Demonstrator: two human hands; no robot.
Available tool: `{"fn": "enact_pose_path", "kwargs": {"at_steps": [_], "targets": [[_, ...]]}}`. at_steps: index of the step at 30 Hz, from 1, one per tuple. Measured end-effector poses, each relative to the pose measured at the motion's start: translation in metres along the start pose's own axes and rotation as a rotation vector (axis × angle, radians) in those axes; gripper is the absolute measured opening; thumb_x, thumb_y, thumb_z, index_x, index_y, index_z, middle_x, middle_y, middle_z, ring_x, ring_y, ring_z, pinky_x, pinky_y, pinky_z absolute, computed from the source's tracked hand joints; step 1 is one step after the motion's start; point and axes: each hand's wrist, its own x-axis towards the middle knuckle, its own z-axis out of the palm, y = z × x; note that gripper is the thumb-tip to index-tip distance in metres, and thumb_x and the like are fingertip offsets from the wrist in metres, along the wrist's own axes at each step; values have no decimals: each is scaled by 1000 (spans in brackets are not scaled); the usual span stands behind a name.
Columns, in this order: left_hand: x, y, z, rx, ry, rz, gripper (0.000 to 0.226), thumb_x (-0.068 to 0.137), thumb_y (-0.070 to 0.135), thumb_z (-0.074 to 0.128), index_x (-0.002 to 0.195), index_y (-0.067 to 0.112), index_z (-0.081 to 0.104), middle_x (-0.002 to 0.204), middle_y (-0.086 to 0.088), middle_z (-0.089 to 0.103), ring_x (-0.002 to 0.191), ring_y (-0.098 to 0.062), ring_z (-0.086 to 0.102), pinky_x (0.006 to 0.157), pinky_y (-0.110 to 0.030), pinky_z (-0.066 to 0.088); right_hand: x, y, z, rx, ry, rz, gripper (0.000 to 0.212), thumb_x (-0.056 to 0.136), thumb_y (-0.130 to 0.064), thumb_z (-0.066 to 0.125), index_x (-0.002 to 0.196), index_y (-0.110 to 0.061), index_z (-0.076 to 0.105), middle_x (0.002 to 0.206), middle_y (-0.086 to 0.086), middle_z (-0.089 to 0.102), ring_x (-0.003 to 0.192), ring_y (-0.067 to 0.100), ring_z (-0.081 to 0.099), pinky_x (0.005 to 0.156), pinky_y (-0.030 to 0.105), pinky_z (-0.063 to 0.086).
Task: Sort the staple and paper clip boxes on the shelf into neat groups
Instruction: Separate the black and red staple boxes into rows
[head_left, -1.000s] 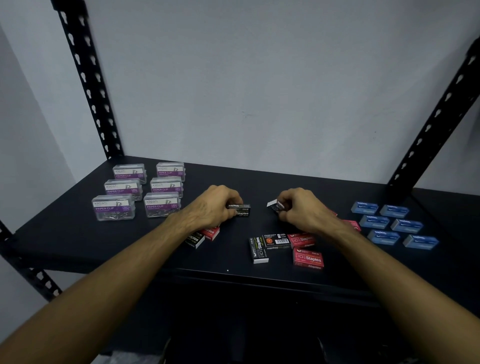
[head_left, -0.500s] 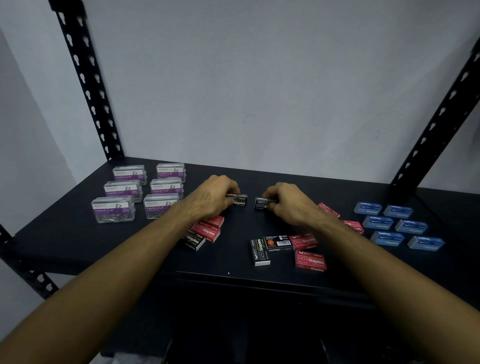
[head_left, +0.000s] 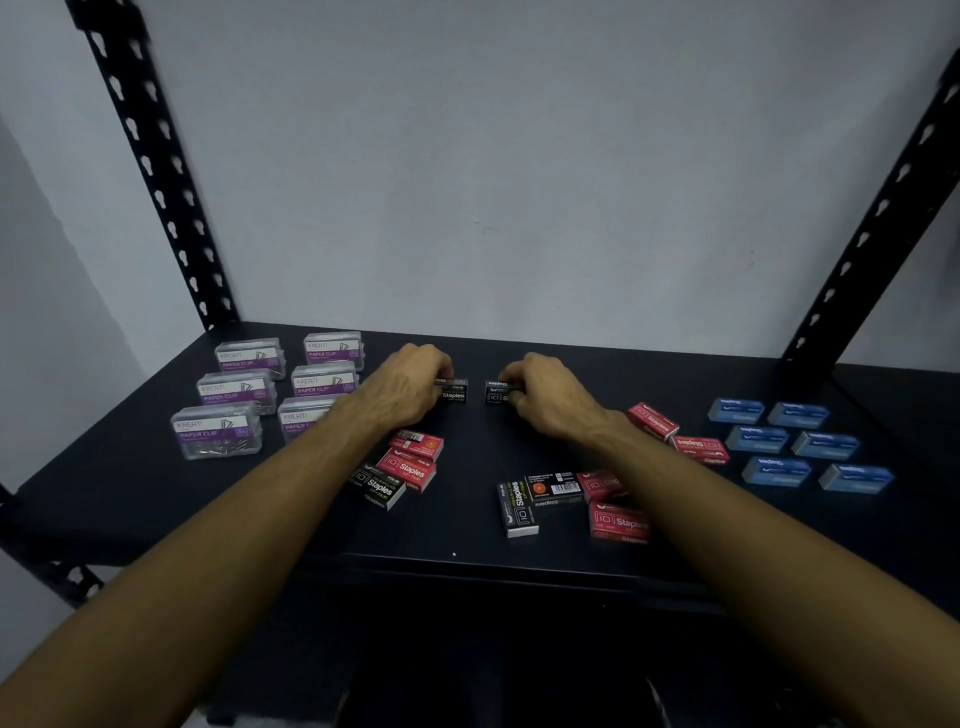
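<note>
My left hand (head_left: 405, 392) grips a black staple box (head_left: 454, 391) at the middle back of the dark shelf (head_left: 130, 499). A little to its right, my right hand (head_left: 545, 397) grips a second black staple box (head_left: 496, 392). Both boxes rest on or just above the shelf, side by side with a small gap. Several clear paper clip boxes (head_left: 215, 428) stand in two columns at the left. Several blue staple boxes (head_left: 776, 470) lie in two columns at the right. Red staple boxes (head_left: 618, 522) and black staple boxes (head_left: 517, 506) lie mixed near the front.
Two black perforated uprights (head_left: 156, 171) frame the shelf at the back corners, with a pale wall behind. More red boxes (head_left: 652, 420) lie right of my right wrist. The shelf's front edge (head_left: 454, 564) runs below the mixed boxes.
Both hands have carried their black staple boxes farther back on the shelf and brought them closer together. The right hand's box now lies flat beside the left one.
</note>
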Motion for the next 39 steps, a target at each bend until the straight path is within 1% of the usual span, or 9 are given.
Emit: {"fn": "enact_pose_path", "kwargs": {"at_steps": [5, 8, 11, 14, 19, 24, 28, 33, 39], "targets": [[0, 1, 0, -4, 9, 0, 20, 94, 9, 59, 110, 15, 68, 110, -6, 68, 98, -22, 63, 81, -32, 49, 0, 0, 1, -7, 13, -8, 26, 90, -5, 54, 107, -14, 71, 110, 6, 64, 97, 25, 64, 83, 39, 54], [-1, 0, 1, 6, -9, -8, 24, 93, 9, 59, 116, 16, 65, 116, -7, 66, 104, -24, 62, 89, -37, 51, -1, 1, 3, -10, 18, 8, 30, 90, -8, 55, 117, -14, 68, 118, 8, 58, 103, 28, 61, 89, 40, 52], [-2, 1, 0, -4, -21, -13, 41, 92, 14, 64, 131, 16, 56, 130, -8, 61, 116, -25, 59, 99, -39, 48, -3, 1, 3, -4, 32, 30, 46, 90, -12, 59, 136, -14, 55, 129, 10, 50, 113, 29, 57, 98, 40, 49], [-4, 6, -4, 9, -26, -28, 57, 92, 22, 66, 143, 14, 44, 142, -9, 52, 127, -26, 52, 104, -38, 42, -9, 1, -3, 21, 36, 36, 54, 91, -14, 60, 143, -15, 46, 136, 10, 44, 119, 29, 54, 100, 36, 47], [-3, 20, -17, 17, 116, -40, 53, 94, 31, 63, 141, 12, 47, 137, -13, 54, 121, -28, 55, 101, -42, 45, -29, 8, -27, -5, 87, 18, 50, 92, -22, 63, 140, -17, 50, 136, 6, 46, 118, 25, 55, 100, 37, 47], [1, 55, -26, -78, 201, 126, 36, 95, 30, 60, 129, 17, 59, 121, -7, 61, 107, -21, 60, 92, -34, 48, -53, 31, -66, -65, 124, 22, 33, 93, -20, 62, 125, -15, 63, 122, 4, 59, 109, 20, 60, 94, 38, 51], [7, 96, -18, -149, 90, 291, 29, 96, 26, 59, 123, 16, 64, 120, -3, 67, 106, -16, 62, 93, -28, 48, -76, 57, -93, -108, 147, 70, 33, 91, -5, 53, 120, -12, 68, 121, 6, 66, 107, 19, 63, 95, 32, 51], [17, 143, 5, -198, -49, 387, 30, 96, 23, 60, 125, 15, 64, 126, -1, 66, 114, -12, 62, 92, -19, 42, -105, 92, -113, -183, 62, 134, 37, 89, -3, 53, 120, -16, 69, 123, 0, 68, 110, 15, 63, 95, 31, 50], [25, 178, 39, -163, -140, 420, 39, 96, 24, 61, 133, 15, 57, 136, -2, 57, 123, -17, 55, 104, -30, 43, -130, 120, -118, -261, -20, 143, 30, 91, -17, 63, 120, -22, 68, 126, -5, 65, 114, 13, 56, 92, 27, 43]]}}
